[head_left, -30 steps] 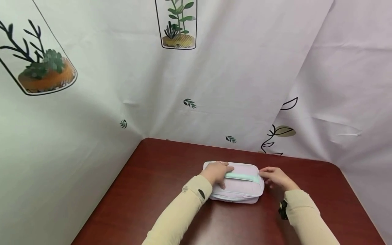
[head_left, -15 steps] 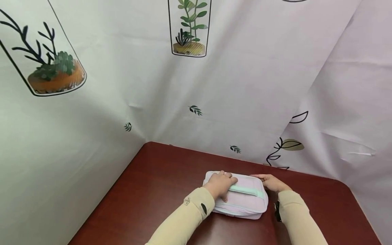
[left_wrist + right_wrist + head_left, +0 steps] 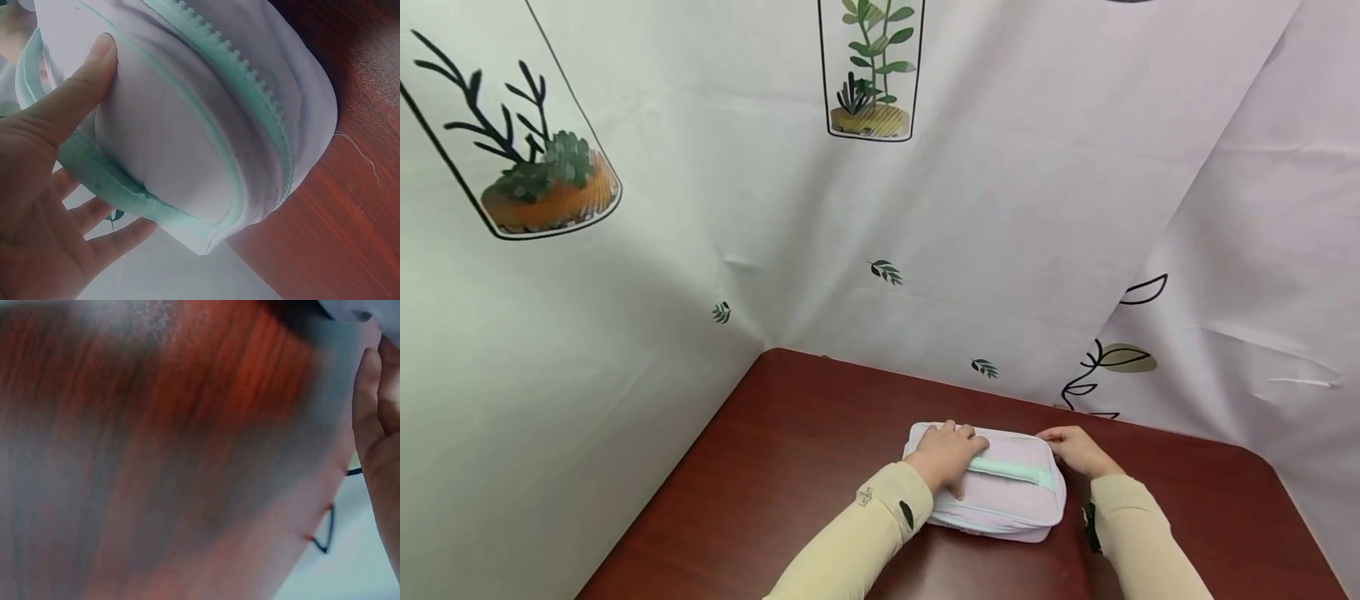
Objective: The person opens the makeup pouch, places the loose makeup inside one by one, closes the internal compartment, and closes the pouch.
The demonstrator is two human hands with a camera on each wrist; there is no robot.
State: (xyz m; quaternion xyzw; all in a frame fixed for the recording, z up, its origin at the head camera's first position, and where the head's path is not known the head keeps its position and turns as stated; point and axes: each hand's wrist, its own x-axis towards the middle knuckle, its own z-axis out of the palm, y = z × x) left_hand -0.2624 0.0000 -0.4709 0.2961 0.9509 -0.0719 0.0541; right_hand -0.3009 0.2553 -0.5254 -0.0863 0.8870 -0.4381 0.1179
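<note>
A pale lilac zippered pouch (image 3: 1011, 500) with a mint carry handle (image 3: 1011, 470) lies on the table. My left hand (image 3: 946, 458) rests on its top at the left, fingers spread over the handle's left end. In the left wrist view, the thumb (image 3: 87, 81) presses the lid and the other fingers extend beyond the handle. A row of mint zipper teeth (image 3: 250, 78) shows along the pouch's side. My right hand (image 3: 1078, 450) is at the far right corner, fingertips against the edge; I cannot tell whether they pinch anything. The right wrist view catches only part of that hand (image 3: 381, 425).
The dark red wooden table (image 3: 820, 467) has rounded far corners. White fabric (image 3: 760, 208) printed with plants hangs behind it and along its left side. A loose thread (image 3: 362, 153) lies beside the pouch.
My right hand has gone from the pouch's right side to its far right corner, its fingers reaching behind the far edge midway. The left hand stays on top. The head view has shifted slightly.
</note>
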